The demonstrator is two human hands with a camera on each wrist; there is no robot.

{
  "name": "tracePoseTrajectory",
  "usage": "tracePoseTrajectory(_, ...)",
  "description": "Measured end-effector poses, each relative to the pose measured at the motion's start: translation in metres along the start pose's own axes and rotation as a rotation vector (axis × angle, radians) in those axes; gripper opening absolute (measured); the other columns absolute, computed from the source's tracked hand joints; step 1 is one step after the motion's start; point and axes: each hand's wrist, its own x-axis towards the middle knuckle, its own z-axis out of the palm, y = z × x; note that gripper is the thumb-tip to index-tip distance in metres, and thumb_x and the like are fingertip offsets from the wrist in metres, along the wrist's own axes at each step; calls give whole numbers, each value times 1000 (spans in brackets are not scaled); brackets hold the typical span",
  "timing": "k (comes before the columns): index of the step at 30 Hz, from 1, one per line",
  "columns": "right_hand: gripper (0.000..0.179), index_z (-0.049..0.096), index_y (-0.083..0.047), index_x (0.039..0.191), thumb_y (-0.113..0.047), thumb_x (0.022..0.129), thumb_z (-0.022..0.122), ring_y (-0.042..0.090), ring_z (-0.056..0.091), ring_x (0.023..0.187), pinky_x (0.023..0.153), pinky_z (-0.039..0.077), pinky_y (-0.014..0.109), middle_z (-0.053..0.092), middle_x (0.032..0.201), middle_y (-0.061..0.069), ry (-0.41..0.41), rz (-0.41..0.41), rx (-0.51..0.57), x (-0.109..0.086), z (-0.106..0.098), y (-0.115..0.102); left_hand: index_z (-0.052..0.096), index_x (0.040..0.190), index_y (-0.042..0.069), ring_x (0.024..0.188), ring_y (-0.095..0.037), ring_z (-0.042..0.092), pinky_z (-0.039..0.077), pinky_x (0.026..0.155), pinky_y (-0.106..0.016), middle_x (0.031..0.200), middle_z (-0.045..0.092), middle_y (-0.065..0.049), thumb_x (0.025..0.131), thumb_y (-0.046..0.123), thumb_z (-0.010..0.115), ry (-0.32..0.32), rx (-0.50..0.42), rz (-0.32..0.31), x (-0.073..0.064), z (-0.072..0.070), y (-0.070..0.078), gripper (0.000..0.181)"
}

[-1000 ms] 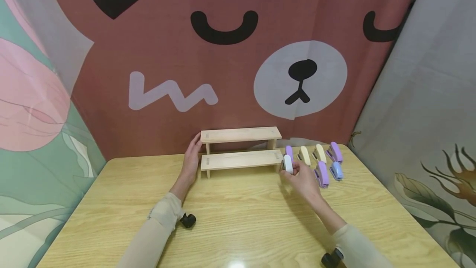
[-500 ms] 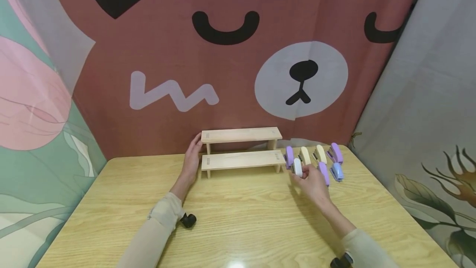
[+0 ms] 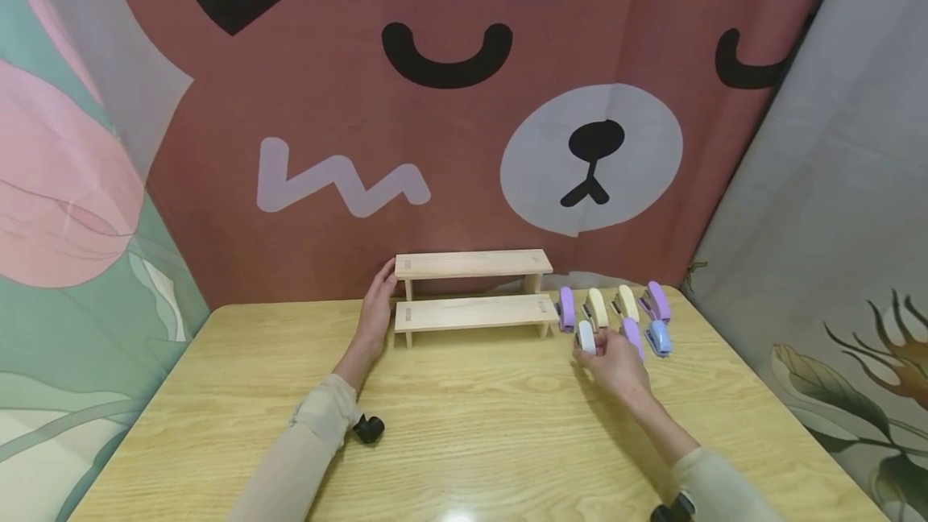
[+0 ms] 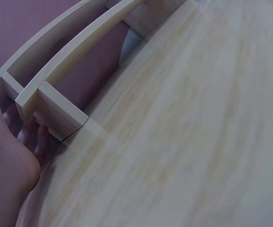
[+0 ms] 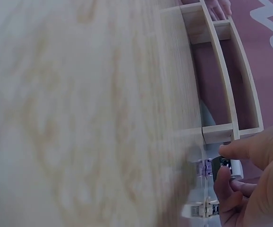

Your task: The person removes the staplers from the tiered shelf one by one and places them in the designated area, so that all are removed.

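A two-tier wooden stand (image 3: 474, 312) is at the back of the table. My left hand (image 3: 375, 314) rests against its left end, fingers extended along the side; in the left wrist view those fingers (image 4: 41, 144) lie by the end support. To the right of the stand, my right hand (image 3: 622, 366) pinches a small white stapler (image 3: 586, 337) between thumb and fingers. In the right wrist view the stapler (image 5: 236, 169) shows its dark underside. Behind it stand a purple stapler (image 3: 566, 309) and a cream stapler (image 3: 597, 308). Another purple stapler (image 3: 633, 337) is partly hidden by my right hand.
A second cream stapler (image 3: 625, 303), a purple stapler (image 3: 658, 301) and a blue stapler (image 3: 659, 337) stand at the back right. The wooden table (image 3: 449, 417) ends at a curtain (image 3: 326, 256) with a printed bear face. Another curtain (image 3: 819, 224) hangs on the right.
My right hand has carried the white stapler rightward, away from the stand's right end, and slightly toward me, uncovering the purple stapler behind. My left hand has stayed at the stand.
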Motion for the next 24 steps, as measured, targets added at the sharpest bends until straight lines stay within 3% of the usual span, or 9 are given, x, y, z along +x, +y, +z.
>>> tracePoseTrajectory(5, 34, 61, 3, 103, -23, 89, 79, 22, 53, 70, 58, 44, 35, 60, 83, 9, -18, -2, -12, 0, -1, 2, 39, 159, 16, 142, -28, 35, 25, 115, -55, 158, 39, -2, 111, 28, 44, -3, 9, 2, -1, 0, 0, 49)
tracePoseTrajectory(20, 32, 63, 2, 101, -24, 90, 78, 24, 54, 71, 56, 43, 36, 61, 83, 9, -34, 26, -41, 1, -1, 9, 38, 159, 13, 142, -31, 34, 23, 115, -60, 158, 39, -6, 111, 28, 43, -4, 11, 19, 0, 1, 0, 50)
tracePoseTrajectory(24, 31, 64, 1, 99, -25, 90, 78, 24, 54, 71, 56, 42, 35, 62, 82, 9, -38, 31, -52, 4, 0, 11, 39, 159, 18, 143, -29, 34, 23, 116, -58, 159, 39, -3, 111, 32, 44, 7, 11, 19, 7, -2, -14, 50)
